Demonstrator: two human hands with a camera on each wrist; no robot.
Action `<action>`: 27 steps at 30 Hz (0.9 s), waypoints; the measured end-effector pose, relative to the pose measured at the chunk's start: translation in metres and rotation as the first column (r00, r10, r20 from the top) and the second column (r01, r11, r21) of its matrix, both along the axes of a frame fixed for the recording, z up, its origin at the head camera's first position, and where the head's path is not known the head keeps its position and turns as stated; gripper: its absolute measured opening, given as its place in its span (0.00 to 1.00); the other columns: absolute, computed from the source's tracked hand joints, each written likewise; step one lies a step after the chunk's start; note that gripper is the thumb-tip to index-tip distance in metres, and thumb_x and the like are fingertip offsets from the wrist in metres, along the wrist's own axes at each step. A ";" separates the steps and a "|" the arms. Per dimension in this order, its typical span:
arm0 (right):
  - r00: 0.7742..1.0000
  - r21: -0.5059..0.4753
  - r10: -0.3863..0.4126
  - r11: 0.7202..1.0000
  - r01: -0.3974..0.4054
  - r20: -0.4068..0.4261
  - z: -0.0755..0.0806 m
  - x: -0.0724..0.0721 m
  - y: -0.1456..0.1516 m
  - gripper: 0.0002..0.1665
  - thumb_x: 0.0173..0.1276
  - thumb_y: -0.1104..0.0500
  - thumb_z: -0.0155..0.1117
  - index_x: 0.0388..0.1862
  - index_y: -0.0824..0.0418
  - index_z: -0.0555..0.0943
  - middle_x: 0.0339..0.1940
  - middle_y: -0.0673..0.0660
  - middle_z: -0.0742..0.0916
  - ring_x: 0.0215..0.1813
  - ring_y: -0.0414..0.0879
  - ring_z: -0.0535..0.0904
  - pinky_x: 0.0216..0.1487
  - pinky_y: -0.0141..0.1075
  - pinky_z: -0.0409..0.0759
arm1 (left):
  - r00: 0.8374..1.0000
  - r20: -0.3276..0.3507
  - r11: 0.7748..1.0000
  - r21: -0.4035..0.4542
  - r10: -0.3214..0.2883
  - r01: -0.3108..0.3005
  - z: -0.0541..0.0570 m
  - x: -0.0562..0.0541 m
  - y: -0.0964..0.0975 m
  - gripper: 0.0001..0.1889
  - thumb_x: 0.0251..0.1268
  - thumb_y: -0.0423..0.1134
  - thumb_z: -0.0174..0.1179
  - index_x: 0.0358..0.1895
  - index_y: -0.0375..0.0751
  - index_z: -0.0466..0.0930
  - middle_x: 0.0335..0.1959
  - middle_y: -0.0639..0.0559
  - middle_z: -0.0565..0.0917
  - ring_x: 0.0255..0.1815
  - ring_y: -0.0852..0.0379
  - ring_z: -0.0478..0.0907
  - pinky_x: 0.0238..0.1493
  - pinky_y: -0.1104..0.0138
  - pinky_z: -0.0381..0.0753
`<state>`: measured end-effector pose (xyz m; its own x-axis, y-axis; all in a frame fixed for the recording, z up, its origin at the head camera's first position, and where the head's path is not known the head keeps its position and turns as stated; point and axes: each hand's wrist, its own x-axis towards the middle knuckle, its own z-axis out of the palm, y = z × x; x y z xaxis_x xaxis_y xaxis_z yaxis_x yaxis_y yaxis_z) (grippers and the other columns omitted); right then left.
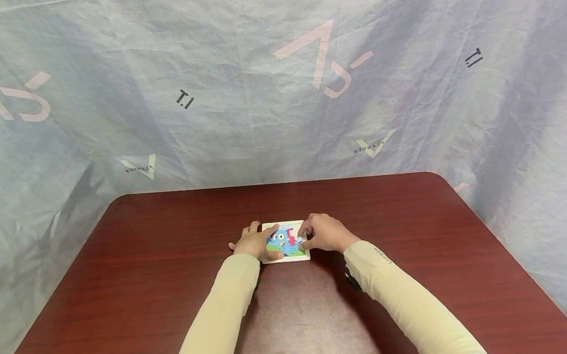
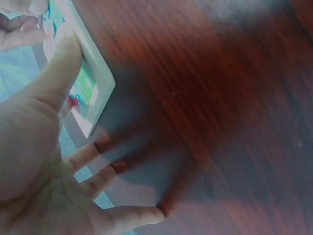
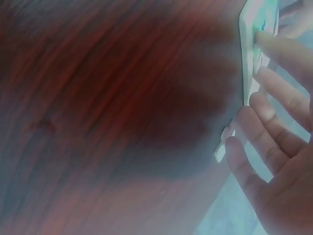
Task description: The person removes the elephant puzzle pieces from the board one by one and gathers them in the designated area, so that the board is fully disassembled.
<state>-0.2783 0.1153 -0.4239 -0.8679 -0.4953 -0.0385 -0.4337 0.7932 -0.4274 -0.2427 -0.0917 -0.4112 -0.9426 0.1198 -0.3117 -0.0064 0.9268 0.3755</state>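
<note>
Framed picture puzzle [image 1: 286,245], blue cartoon figure over green, flat on tabletop [image 1: 173,294] between the hands. Left hand [image 1: 251,244] unclenched, fingers spread, thumb laid on puzzle. Right hand [image 1: 328,233]: thumb and forefinger at puzzle's right side; cannot tell if pinching. Small pale piece [image 3: 221,152] near right fingers. Printed cloth [image 1: 244,108] behind
</note>
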 end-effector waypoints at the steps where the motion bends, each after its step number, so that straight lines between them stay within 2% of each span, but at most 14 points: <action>1: 1.000 0.005 0.001 1.000 -0.001 0.001 0.000 0.000 0.001 0.13 0.58 0.52 0.81 0.42 0.52 0.90 0.35 0.48 0.81 0.36 0.42 0.75 0.39 0.40 0.76 | 1.000 0.000 1.000 -0.001 0.000 0.000 0.000 0.000 0.000 0.42 0.64 0.50 0.70 0.80 0.59 0.61 0.80 0.39 0.53 0.80 0.35 0.50 0.66 0.25 0.53; 9: 0.999 0.006 0.022 1.000 -0.022 -0.027 -0.001 0.003 0.003 0.13 0.58 0.52 0.82 0.41 0.51 0.90 0.36 0.47 0.82 0.37 0.41 0.76 0.39 0.40 0.77 | 0.999 -0.012 0.999 -0.028 -0.031 0.030 0.003 0.001 0.000 0.42 0.65 0.52 0.70 0.80 0.57 0.61 0.80 0.38 0.54 0.79 0.34 0.52 0.64 0.25 0.56; 14: 0.998 -0.006 0.041 0.999 -0.041 -0.037 -0.001 0.004 0.002 0.12 0.58 0.53 0.81 0.40 0.52 0.90 0.35 0.48 0.82 0.35 0.40 0.76 0.38 0.38 0.77 | 1.000 -0.006 0.999 -0.023 -0.027 0.027 0.001 0.000 -0.001 0.42 0.65 0.52 0.70 0.80 0.58 0.61 0.80 0.38 0.54 0.79 0.34 0.51 0.65 0.25 0.56; 27: 0.997 -0.014 0.004 1.000 -0.005 -0.072 0.005 0.007 0.009 0.16 0.58 0.53 0.81 0.45 0.51 0.90 0.40 0.50 0.83 0.40 0.44 0.79 0.42 0.43 0.79 | 1.000 -0.004 0.999 -0.014 -0.029 0.029 -0.002 0.000 0.000 0.42 0.65 0.51 0.69 0.81 0.58 0.60 0.80 0.38 0.53 0.80 0.34 0.51 0.64 0.24 0.55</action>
